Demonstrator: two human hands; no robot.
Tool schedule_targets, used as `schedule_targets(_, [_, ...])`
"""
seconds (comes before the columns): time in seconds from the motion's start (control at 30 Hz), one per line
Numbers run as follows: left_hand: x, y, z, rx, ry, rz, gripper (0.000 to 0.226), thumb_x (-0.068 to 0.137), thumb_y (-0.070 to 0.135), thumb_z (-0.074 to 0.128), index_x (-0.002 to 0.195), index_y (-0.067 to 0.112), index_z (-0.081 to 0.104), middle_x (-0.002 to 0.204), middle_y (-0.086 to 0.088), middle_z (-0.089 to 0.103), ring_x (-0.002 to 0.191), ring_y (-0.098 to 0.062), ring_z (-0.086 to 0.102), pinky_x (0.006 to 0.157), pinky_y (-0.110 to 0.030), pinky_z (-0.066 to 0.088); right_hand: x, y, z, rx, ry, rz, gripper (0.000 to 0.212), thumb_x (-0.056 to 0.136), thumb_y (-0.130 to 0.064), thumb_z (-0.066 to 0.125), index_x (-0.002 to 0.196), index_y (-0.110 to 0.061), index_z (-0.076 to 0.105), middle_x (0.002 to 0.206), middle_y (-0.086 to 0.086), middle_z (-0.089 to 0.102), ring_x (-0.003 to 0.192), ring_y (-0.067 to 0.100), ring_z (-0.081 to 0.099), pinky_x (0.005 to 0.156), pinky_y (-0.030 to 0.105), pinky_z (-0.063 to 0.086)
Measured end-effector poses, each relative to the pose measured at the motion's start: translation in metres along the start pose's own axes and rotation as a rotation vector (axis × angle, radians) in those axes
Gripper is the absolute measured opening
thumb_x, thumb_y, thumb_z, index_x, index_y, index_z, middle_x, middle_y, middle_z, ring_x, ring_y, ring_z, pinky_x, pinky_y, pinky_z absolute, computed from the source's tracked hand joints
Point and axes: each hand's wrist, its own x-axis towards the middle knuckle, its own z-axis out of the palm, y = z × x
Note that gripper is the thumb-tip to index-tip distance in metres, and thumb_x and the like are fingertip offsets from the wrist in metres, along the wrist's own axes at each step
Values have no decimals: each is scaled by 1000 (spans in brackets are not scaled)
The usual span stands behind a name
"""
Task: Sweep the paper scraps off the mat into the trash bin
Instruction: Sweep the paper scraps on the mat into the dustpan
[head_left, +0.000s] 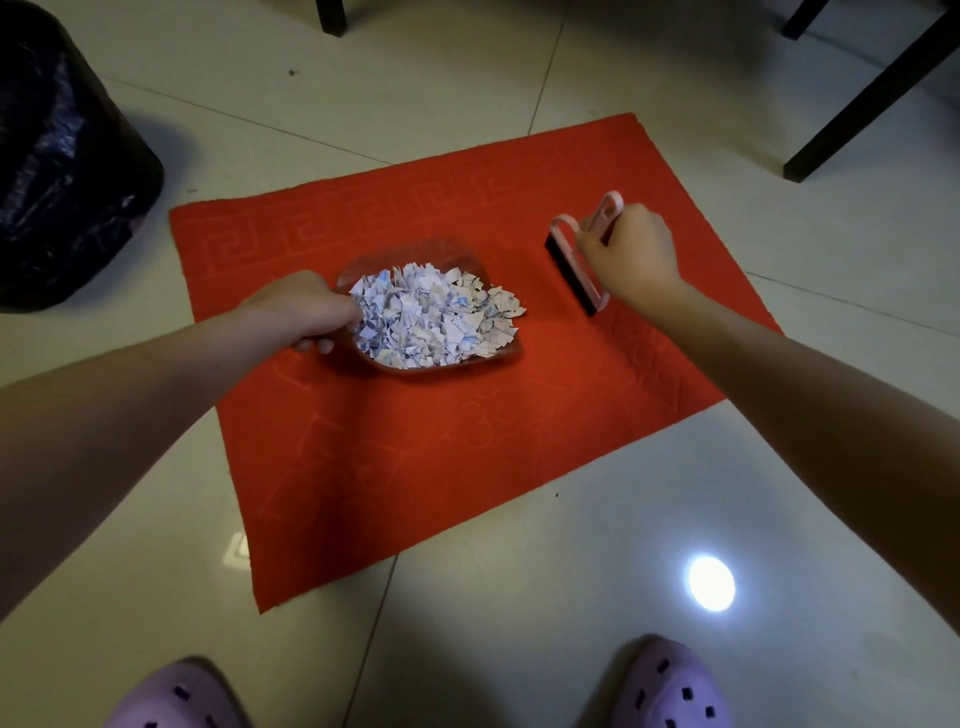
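Purple slippers (670, 686) up front lol. My left hand (301, 312) grips the dustpan (410, 254) full of paper scraps (436, 317), my right hand (628, 254) grips the pink brush (569, 265) over the red mat (415, 467).

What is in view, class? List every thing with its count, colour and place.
mat: one, red, on the floor.
dustpan: one, clear, on the mat.
paper scraps: one heap, white and blue, in the dustpan.
brush: one, pink with black bristles, at the mat's right side.
trash bin: one, black-bagged, far left.
furniture legs: three, black, far edge.
floor: one, pale tiles.
slippers: two, lilac, near edge.
left hand: one, grips the dustpan's handle.
right hand: one, grips the brush.
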Motion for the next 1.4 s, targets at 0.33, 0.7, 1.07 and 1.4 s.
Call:
schedule_targets(0.33, [1,-2,0,0,6,-12,16,80,23,64,80,8,65,38,-2,57,37,-17,45,46,-21,34,-19,-22,34,46,-90,-10,42,95,-34,50,59,-12,48,48,1,48,45,17,51,42,17,42])
schedule_targets(0.7, [2,-4,1,-4,-4,-15,17,80,25,63,73,10,64,38,-2,57,36,-18,42,47,-22,33,-16,-22,26,-97,-13,0,41,98,-35,44,62,-16,44,55,-1,47,59,25,56,57,34,50])
schedule_targets(1.07, [2,-5,1,-4,4,-10,18,81,27,64,76,10,65,40,-2,58,38,-18,44,47,-22,34,-20,-38,16,74,0,-77,46,95,-33,52,54,-18,38,48,-2,43,38,10,40,35,14,28])
schedule_targets(1.4, [-2,-4,0,16,3,-7,18,80,25,64,71,9,62,39,-2,58,37,-18,43,47,-22,34,-17,-14,32,-80,-44,-3,45,98,-38,42,60,-14,43,49,1,44,56,28,59,57,35,50])
